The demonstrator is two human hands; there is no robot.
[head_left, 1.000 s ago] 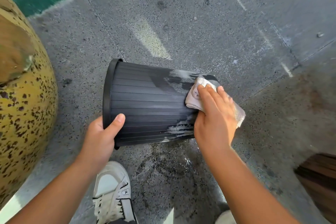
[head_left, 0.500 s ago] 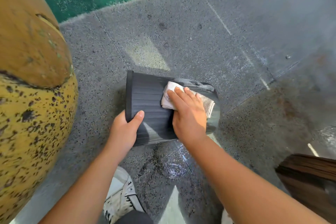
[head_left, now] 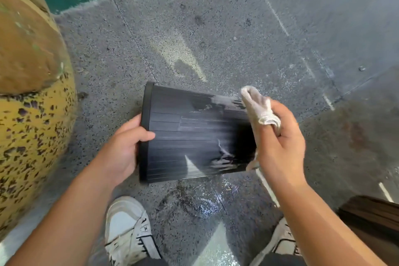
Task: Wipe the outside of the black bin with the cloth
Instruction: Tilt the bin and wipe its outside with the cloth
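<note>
A person's left hand (head_left: 123,147) is gripping the rim at nine o'clock of one black bin (head_left: 194,134) lying sideways above wet concrete (head_left: 216,34), thumb curling over the ribbed wall; at three o'clock, the right hand (head_left: 278,142) is closing around one crumpled white cloth (head_left: 259,106) beside the bin's base

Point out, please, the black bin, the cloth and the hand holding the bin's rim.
black bin (head_left: 194,140): head view, middle of its ribbed side wall.
cloth (head_left: 259,106): head view, bunched part above the fingers.
left hand (head_left: 125,149): head view, back of the hand.
</note>
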